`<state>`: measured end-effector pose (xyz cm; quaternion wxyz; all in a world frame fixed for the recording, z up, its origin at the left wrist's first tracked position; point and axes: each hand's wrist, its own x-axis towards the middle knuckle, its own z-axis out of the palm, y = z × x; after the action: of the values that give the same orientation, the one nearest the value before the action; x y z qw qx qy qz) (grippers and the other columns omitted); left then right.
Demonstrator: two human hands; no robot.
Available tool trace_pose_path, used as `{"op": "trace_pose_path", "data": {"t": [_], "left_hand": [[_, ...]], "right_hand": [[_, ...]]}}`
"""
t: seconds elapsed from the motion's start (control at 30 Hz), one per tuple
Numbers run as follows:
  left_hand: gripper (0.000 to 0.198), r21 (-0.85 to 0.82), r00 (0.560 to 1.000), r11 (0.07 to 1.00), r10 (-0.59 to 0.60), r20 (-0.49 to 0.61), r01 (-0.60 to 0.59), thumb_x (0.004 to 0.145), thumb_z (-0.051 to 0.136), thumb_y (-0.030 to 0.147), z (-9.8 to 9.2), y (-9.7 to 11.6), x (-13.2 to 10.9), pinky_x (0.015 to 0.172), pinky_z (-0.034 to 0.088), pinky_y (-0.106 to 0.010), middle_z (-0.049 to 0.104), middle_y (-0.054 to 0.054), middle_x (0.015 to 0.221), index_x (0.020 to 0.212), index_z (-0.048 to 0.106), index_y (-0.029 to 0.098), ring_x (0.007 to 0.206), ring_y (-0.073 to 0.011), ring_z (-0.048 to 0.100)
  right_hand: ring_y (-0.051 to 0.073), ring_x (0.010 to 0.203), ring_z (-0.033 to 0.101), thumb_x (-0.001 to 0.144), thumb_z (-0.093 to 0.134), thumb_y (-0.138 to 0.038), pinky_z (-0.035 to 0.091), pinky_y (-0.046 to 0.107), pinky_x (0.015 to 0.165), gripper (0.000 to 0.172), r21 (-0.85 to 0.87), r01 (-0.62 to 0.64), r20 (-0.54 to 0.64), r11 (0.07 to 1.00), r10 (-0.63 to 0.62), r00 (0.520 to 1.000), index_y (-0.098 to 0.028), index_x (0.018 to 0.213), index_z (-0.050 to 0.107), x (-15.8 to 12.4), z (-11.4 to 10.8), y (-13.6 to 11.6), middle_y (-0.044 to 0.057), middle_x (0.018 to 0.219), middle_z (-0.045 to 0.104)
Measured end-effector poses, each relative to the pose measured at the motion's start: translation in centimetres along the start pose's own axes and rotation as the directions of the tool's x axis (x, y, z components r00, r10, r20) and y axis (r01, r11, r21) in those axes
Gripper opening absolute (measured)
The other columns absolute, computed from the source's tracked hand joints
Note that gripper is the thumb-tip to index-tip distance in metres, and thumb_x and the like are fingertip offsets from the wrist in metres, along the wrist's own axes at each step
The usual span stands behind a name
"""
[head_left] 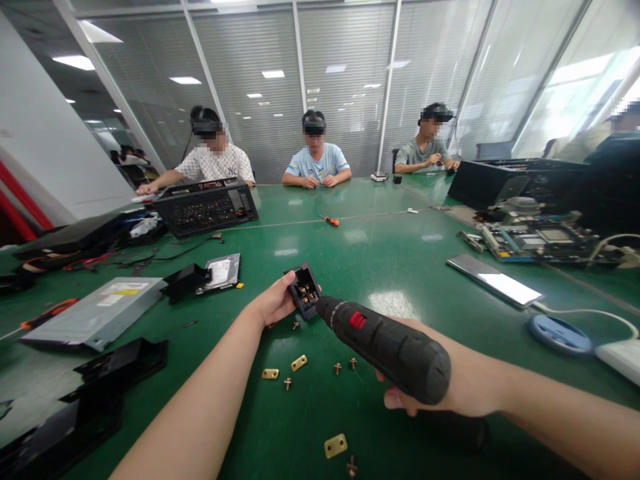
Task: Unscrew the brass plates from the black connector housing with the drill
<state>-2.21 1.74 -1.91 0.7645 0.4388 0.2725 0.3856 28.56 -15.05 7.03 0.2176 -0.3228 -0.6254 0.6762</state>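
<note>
My left hand [274,303] grips a small black plastic block [303,289] with brass contacts inside, tilted up off the green table [380,260]. My right hand [440,387] is wrapped round a black electric screwdriver [385,347] with a red switch. Its tip points into the open face of the block. Loose brass plates [299,363] and small screws [338,367] lie on the table just below the two hands. Another brass plate [335,445] lies nearer to me.
Three people sit at the far side of the table. A black chassis [206,207], a silver drive [95,313], a hard disk [223,272] and black parts lie left. A circuit board [540,240], a phone [494,280] and a cable lie right. An orange screwdriver [330,220] lies mid-table.
</note>
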Motion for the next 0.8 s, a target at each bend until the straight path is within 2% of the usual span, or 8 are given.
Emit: {"op": "trace_pose_path", "data": {"t": [0.1,0.33,0.47,0.63,0.8], "left_hand": [[0.063,0.003,1.0,1.0,-0.011,-0.002,0.011,0.084,0.077,0.06,0.03,-0.09,0.06,0.112,0.047,-0.048,0.078,-0.021,0.115,0.121,0.068,0.009,0.108,-0.0306,0.075],[0.058,-0.022,1.0,1.0,0.009,-0.015,-0.009,0.082,0.081,0.057,0.07,-0.26,0.18,0.113,0.047,-0.05,0.078,-0.02,0.116,0.116,0.069,0.011,0.109,-0.0312,0.075],[0.059,-0.013,1.0,1.0,-0.002,0.008,0.002,0.085,0.077,0.058,-0.13,-0.26,0.19,0.112,0.046,-0.051,0.077,-0.021,0.116,0.119,0.068,0.01,0.108,-0.0316,0.075],[0.059,-0.025,1.0,1.0,-0.002,0.008,0.002,0.085,0.078,0.056,-0.1,-0.24,0.23,0.113,0.046,-0.051,0.077,-0.02,0.117,0.121,0.068,0.011,0.109,-0.0317,0.074],[0.062,-0.014,1.0,1.0,0.006,-0.005,-0.006,0.081,0.081,0.057,0.14,-0.17,0.15,0.112,0.046,-0.051,0.077,-0.02,0.116,0.12,0.067,0.01,0.106,-0.0313,0.075]], "right_hand": [[0.011,0.06,0.063,0.075,0.094,-0.037,0.055,0.024,0.055,0.111,-0.021,-0.032,-0.007,0.999,0.032,0.999,-0.028,0.163,0.026,-0.17,-0.12,0.2,0.001,0.094,0.065],[0.012,0.059,0.063,0.08,0.09,-0.042,0.054,0.026,0.055,0.101,-0.075,-0.017,-0.022,0.997,0.015,1.0,-0.028,0.159,0.028,-0.32,-0.17,0.42,-0.001,0.089,0.064],[0.013,0.059,0.064,0.076,0.092,-0.043,0.054,0.026,0.053,0.094,-0.059,-0.003,-0.014,0.998,0.002,1.0,-0.027,0.15,0.038,-0.28,-0.22,0.52,-0.001,0.088,0.063],[0.013,0.058,0.064,0.077,0.091,-0.039,0.054,0.025,0.053,0.084,-0.055,0.004,-0.025,0.998,-0.005,1.0,-0.026,0.143,0.042,-0.26,-0.23,0.67,-0.001,0.086,0.063],[0.013,0.057,0.061,0.074,0.092,-0.033,0.051,0.023,0.052,0.086,-0.033,0.012,-0.015,0.999,-0.013,1.0,-0.025,0.144,0.042,-0.19,-0.01,0.38,-0.002,0.082,0.062]]}}
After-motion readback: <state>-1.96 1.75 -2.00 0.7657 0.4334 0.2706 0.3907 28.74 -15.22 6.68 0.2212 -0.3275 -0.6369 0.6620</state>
